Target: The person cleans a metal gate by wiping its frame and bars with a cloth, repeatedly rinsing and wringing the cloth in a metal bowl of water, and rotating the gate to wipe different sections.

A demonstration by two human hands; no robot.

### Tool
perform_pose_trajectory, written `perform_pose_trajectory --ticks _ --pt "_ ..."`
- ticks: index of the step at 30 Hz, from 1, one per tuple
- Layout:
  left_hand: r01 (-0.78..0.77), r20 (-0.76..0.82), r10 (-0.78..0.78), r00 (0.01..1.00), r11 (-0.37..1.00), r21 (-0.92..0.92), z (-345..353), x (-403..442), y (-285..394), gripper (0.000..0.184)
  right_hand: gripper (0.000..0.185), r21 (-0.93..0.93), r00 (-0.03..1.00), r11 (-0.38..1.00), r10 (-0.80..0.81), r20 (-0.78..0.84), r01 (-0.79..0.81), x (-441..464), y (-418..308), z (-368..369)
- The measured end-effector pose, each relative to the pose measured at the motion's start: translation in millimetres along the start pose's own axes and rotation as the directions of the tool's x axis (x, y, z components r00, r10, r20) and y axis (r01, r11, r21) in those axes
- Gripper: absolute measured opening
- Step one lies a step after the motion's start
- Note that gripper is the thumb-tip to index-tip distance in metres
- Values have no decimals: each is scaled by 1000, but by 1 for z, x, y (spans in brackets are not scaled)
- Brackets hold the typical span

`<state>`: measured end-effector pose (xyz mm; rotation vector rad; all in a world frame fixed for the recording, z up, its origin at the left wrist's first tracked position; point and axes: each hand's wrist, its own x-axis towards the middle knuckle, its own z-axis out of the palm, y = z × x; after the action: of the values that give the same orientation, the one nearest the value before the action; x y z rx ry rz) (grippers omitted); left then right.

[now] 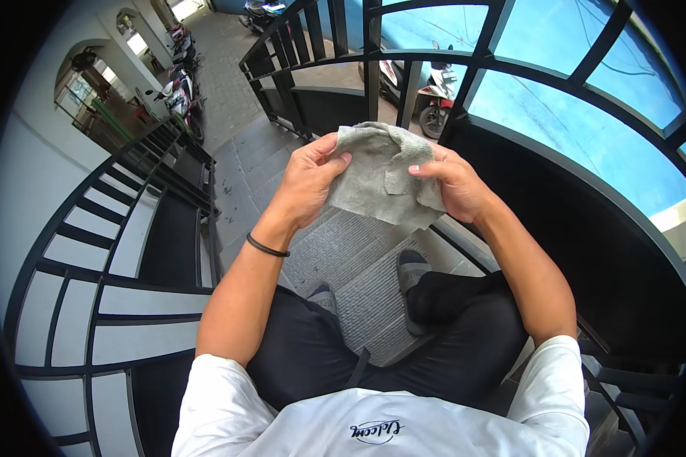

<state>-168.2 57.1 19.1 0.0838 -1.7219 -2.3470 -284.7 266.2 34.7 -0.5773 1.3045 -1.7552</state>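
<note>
A grey cloth (pixel 366 179) is stretched between my two hands, held up in front of my knees. My left hand (pixel 312 177) pinches its left edge, the thumb lying over the front. On the other side, my right hand (pixel 457 181) grips the right edge with its thumb across the fabric. The cloth's top edge is folded and bunched, and a small loose flap shows near its middle. Most fingers of both hands are hidden behind the cloth.
I sit on grey textured stairs (pixel 335 251) leading down ahead. Black metal railings run along the left (pixel 99 266) and the right (pixel 579 190). Several parked motorbikes stand below, one red and white motorbike (pixel 438 99) beyond the railing. A blue wall (pixel 556 122) rises on the right.
</note>
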Motion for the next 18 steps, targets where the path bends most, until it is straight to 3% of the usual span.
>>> perform_pose_trajectory --ticks 1,2,3,4,5,7,9,10,12,14,15,16,17,18 --pt "5 0 -5 1000 1000 -2 -3 -1 -1 29 40 -154 996 984 -91 -9 89 0 3 2" --pt "-122 39 121 992 992 31 -8 -3 0 26 37 -288 989 946 -142 45 148 -5 -3 1" --pt "-250 78 246 966 967 57 -12 -4 4 23 37 -289 990 946 -138 42 144 -13 -9 6" --pt "-232 176 236 956 972 -48 -10 -7 18 20 36 -386 939 858 -281 198 338 -23 -15 12" --pt "-175 121 184 975 981 -79 -11 -11 22 19 34 -440 848 731 -388 362 522 -27 -18 15" --pt "-109 318 100 943 994 10 -37 -2 16 15 39 -502 865 710 -337 372 493 -21 -17 14" --pt "85 280 -98 955 995 60 -56 1 9 28 50 -717 937 610 -143 318 337 -16 -15 10" --pt "111 282 -123 952 992 60 -64 3 5 31 52 -725 965 647 -64 256 236 -16 -17 11" --pt "139 276 -149 950 989 56 -62 1 7 36 52 -701 943 640 -127 309 316 -15 -8 9" --pt "316 300 -219 929 888 -332 -30 -8 28 38 43 -678 914 621 -186 361 394 -12 -1 4" --pt "319 304 -219 927 888 -332 -23 -9 20 38 43 -679 915 621 -187 357 392 -11 -3 8" --pt "233 191 -224 956 972 -28 -17 -8 9 43 44 -736 958 613 -187 218 287 -11 -8 16" --pt "155 83 -186 979 945 288 -16 -6 0 49 44 -777 979 605 -189 74 176 -10 -12 20" --pt "260 126 -298 946 932 254 -22 -1 -7 41 46 -776 978 610 -203 43 161 -7 -8 14"
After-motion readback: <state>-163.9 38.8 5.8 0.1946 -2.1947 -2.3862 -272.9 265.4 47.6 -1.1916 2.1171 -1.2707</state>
